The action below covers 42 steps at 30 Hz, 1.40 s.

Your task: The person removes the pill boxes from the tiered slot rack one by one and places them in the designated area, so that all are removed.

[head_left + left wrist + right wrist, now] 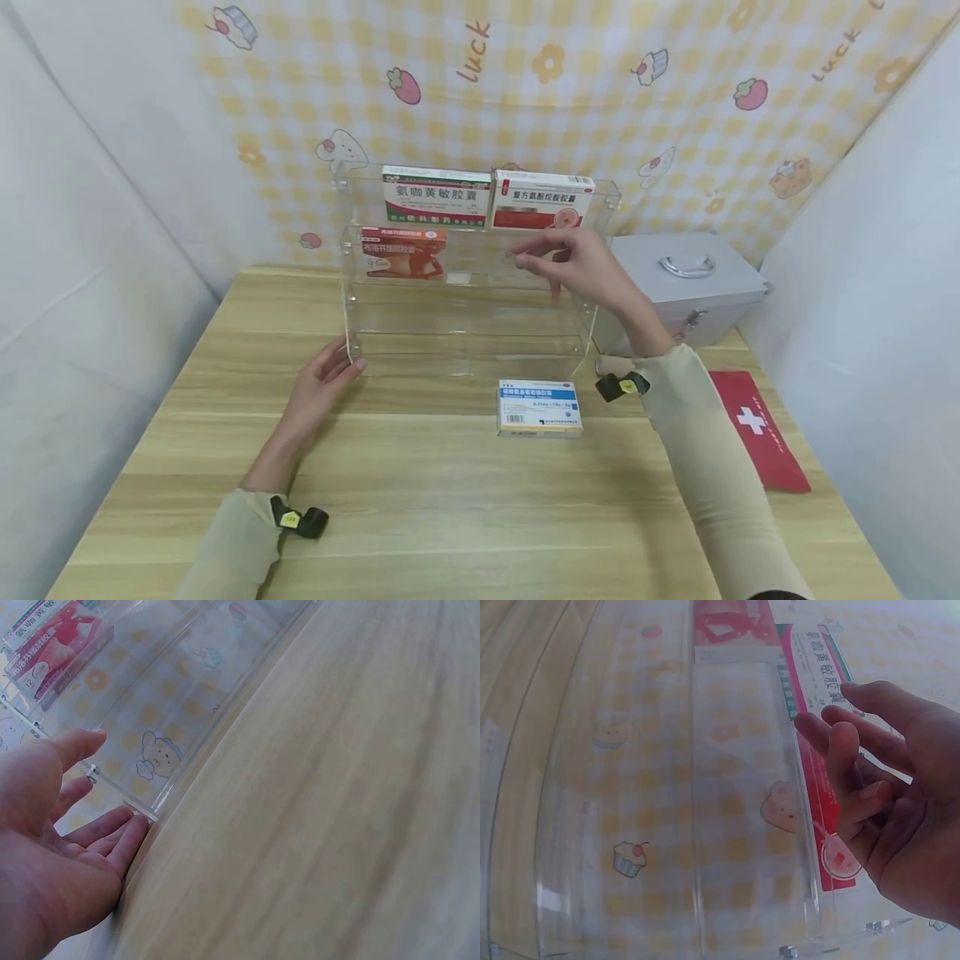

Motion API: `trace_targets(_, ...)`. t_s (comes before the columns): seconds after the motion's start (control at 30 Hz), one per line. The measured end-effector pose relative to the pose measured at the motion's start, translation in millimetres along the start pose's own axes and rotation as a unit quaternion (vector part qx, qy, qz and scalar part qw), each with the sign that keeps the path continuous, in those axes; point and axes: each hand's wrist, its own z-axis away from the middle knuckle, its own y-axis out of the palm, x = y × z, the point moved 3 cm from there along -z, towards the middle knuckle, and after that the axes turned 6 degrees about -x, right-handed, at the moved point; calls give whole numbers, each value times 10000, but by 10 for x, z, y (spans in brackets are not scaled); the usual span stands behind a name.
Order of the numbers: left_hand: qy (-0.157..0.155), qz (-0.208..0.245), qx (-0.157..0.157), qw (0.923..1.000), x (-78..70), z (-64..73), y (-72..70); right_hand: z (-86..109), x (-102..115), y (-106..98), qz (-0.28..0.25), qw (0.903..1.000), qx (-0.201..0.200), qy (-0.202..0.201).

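A clear acrylic display rack stands on the table. A green-and-white medicine box and a red-and-white medicine box sit side by side on its top tier. One tier lower, at the left, is an orange-red medicine box. My left hand touches the rack's lower left corner with loosely bent fingers. Before the right part of the rack hovers my right hand, fingers partly bent, holding nothing. A blue-and-white medicine box lies on the table in front of the rack.
To the rack's right stands a silver metal case with a top handle. A red pouch with a white cross lies near the right edge of the wooden table. Behind hangs a yellow checked cloth.
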Motion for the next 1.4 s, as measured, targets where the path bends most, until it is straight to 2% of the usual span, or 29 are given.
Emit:
trace_targets(0.43, -27, -24, 5, 10000, -77, 47, 22, -231, 135, 80, 46, 10000, -26, -8)
trace_targets(0.67, -76, -126, 37, 9999, -280, 135, 34, -321, 136, 148, -62, 9999, -65, -76)
trace_targets(0.8, -93, -117, 53, 9999, -324, 158, 41, -365, 142, 194, -138, 9999, 44, -84)
trace_targets(1.0, -46, -38, 62, 10000, -316, 151, 41, -408, 191, 254, -36, 9998, 139, -141)
trace_targets(1.2, -22, -75, 61, 10000, -317, 148, 32, -567, -75, 356, -16, 9999, 144, -66)
trace_targets(1.4, -5, -45, 28, 10000, -111, 67, 10, -639, -127, 443, -51, 9997, 231, 90)
